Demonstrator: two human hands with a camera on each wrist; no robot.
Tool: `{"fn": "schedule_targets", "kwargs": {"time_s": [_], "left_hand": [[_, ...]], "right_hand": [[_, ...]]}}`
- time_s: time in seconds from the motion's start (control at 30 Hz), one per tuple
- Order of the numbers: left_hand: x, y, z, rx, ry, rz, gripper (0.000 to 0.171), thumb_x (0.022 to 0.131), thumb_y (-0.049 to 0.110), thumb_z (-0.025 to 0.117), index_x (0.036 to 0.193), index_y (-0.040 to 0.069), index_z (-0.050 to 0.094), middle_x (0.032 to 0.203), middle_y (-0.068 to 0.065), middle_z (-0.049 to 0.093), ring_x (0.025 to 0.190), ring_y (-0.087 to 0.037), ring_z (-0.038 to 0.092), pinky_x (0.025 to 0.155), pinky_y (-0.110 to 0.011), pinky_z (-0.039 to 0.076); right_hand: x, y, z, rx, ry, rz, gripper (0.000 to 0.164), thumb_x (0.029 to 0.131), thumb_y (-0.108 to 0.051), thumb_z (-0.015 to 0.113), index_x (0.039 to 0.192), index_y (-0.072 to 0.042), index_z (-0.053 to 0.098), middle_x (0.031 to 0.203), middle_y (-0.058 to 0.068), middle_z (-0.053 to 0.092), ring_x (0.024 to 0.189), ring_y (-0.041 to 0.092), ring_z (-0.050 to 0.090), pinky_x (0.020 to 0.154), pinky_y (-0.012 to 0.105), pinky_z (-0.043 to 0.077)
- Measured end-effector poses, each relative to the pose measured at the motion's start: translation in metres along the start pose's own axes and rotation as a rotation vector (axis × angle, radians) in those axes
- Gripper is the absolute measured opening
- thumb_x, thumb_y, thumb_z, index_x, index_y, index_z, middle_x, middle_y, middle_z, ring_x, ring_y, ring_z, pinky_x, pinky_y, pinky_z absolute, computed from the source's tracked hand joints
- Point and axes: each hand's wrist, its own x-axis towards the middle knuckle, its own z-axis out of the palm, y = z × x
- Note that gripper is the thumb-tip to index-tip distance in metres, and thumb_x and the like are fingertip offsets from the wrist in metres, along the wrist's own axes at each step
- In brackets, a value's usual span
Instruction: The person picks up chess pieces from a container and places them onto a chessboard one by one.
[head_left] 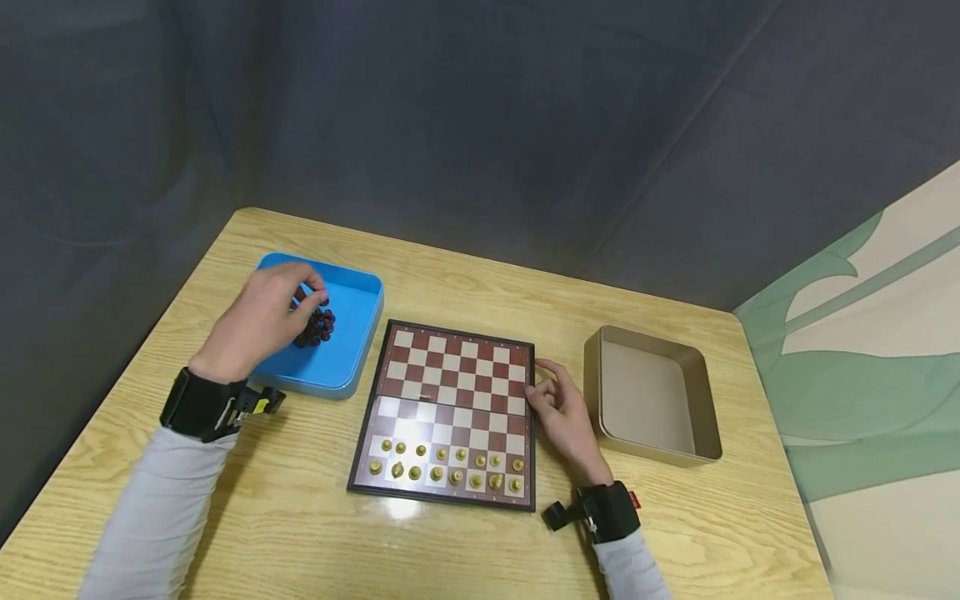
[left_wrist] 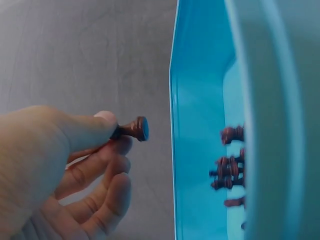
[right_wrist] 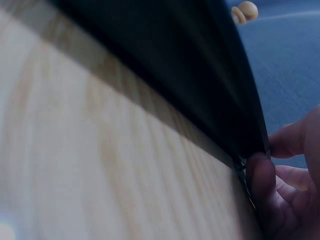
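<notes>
So the left grip [head_left: 262,312] has a dark chess piece [left_wrist: 135,130] pinched between thumb and fingertips, held over the blue tray [head_left: 369,329]. Its head is hidden in the fingers, so I can't tell which piece it is. More dark chess pieces [head_left: 318,327] lie bunched in the tray, right under that grip.

The right grip [head_left: 564,417] has thumb and finger closed on the edge of the chessboard [head_left: 450,367], probably steadying it. The gold chess pieces [head_left: 437,473] stand in two rows to the left of it, and an open tin [head_left: 652,457] sits just to its right on the wooden surface [head_left: 465,554].

I'd call this the picking-out step. Next move, imo, calls for a firm pinch, clearing the tray wall and turning the piece base-down, since it's tipped sideways.
</notes>
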Motion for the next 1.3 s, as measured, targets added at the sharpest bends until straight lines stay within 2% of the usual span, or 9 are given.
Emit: {"fn": "schedule_targets", "kwargs": {"time_s": [0.2,0.33,0.5,0.7,0.93,1.3], "left_hand": [[-0.001,0.011,0.007,-0.049,-0.024,-0.006,0.011,0.083,0.028,0.056,0.084,0.017,0.054,0.072,0.006,0.048,0.057,-0.008,0.044,0.046,-0.027,0.038],[0.0,0.017,0.017,-0.063,-0.029,0.015,0.012,0.082,0.029,0.057,0.084,0.018,0.054,0.069,0.007,0.047,0.053,-0.007,0.043,0.044,-0.025,0.038],[0.006,0.029,0.032,-0.08,-0.034,0.046,0.013,0.08,0.027,0.061,0.086,0.018,0.055,0.076,0.008,0.05,0.062,-0.006,0.046,0.051,-0.023,0.041],[0.016,0.042,0.039,-0.101,-0.04,0.091,0.013,0.081,0.027,0.059,0.09,0.017,0.058,0.084,0.008,0.053,0.069,-0.007,0.047,0.056,-0.023,0.041],[0.016,0.049,0.047,-0.063,-0.052,0.132,0.015,0.084,0.031,0.054,0.089,0.018,0.06,0.083,0.009,0.052,0.068,-0.01,0.045,0.052,-0.023,0.036],[0.015,0.052,0.06,-0.007,-0.061,0.137,0.005,0.082,0.025,0.06,0.085,0.023,0.06,0.081,0.011,0.053,0.07,-0.009,0.042,0.05,-0.024,0.034]], "right_hand": [[0.001,-0.002,0.002,0.0,-0.004,-0.013,0.044,0.086,-0.003,0.051,0.127,-0.005,0.036,0.076,0.022,0.054,0.06,0.028,0.048,0.057,0.023,0.039],[-0.001,-0.003,0.001,-0.012,-0.001,-0.009,0.044,0.085,-0.002,0.051,0.126,-0.004,0.036,0.076,0.022,0.054,0.06,0.026,0.048,0.058,0.023,0.039],[-0.002,-0.003,0.0,-0.018,0.012,-0.006,0.043,0.085,-0.001,0.051,0.126,-0.003,0.037,0.076,0.023,0.054,0.059,0.023,0.047,0.057,0.022,0.039],[0.0,-0.004,0.005,0.003,-0.004,-0.025,0.044,0.085,0.001,0.05,0.126,-0.002,0.036,0.076,0.024,0.053,0.059,0.023,0.046,0.056,0.022,0.038],[-0.001,-0.005,0.005,-0.008,0.011,-0.003,0.044,0.085,-0.001,0.051,0.126,-0.005,0.037,0.076,0.022,0.054,0.059,0.024,0.048,0.058,0.022,0.038],[-0.001,-0.006,0.003,-0.011,0.003,-0.001,0.044,0.085,-0.002,0.051,0.127,-0.005,0.036,0.076,0.022,0.054,0.06,0.026,0.047,0.057,0.023,0.038]]}}
